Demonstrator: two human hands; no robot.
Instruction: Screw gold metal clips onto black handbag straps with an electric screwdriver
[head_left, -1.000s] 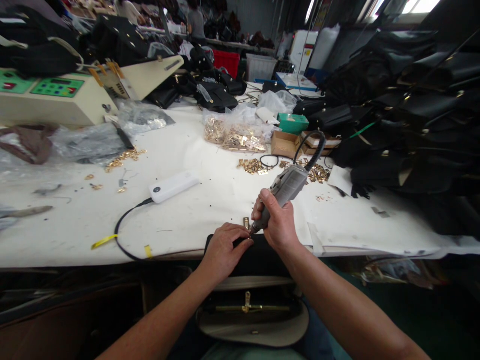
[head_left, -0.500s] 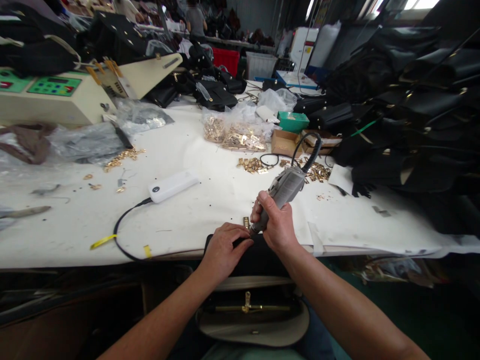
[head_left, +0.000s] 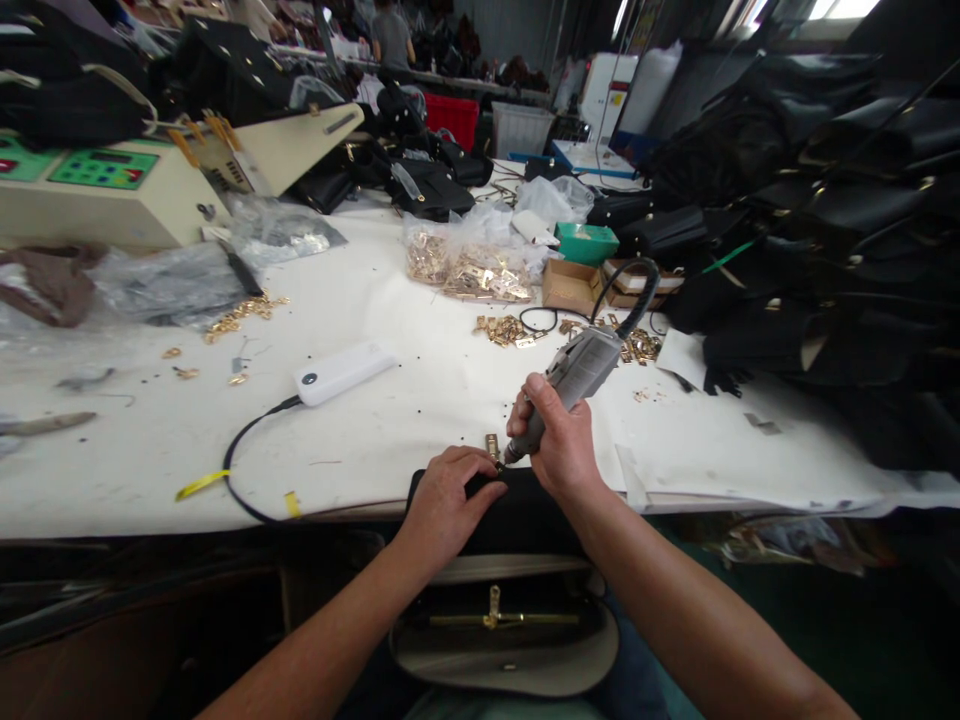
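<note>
My right hand (head_left: 562, 440) is wrapped round a grey electric screwdriver (head_left: 583, 368), tilted with its tip down and to the left. The tip is close to a small gold clasp (head_left: 492, 446) at the edge of a black handbag's flap (head_left: 525, 515). Touching is hard to make out there. My left hand (head_left: 455, 498) pinches the flap edge beside the clasp, thumb and fingers closed on it. Below, the handbag (head_left: 510, 680) lies open on my lap, showing a pale lining edge and a gold zip (head_left: 493, 620).
A white power bank (head_left: 345, 373) with a black cable lies left on the white table (head_left: 360, 280). Bags of gold fittings (head_left: 484, 275), loose fittings (head_left: 502, 330) and a cardboard box (head_left: 570, 285) sit beyond. Black bags (head_left: 847, 230) are piled at right; a machine (head_left: 120, 200) stands at left.
The screwdriver and my right hand have shifted slightly right, away from my left fingers, uncovering more of the clasp area. My left hand stays almost in place.
</note>
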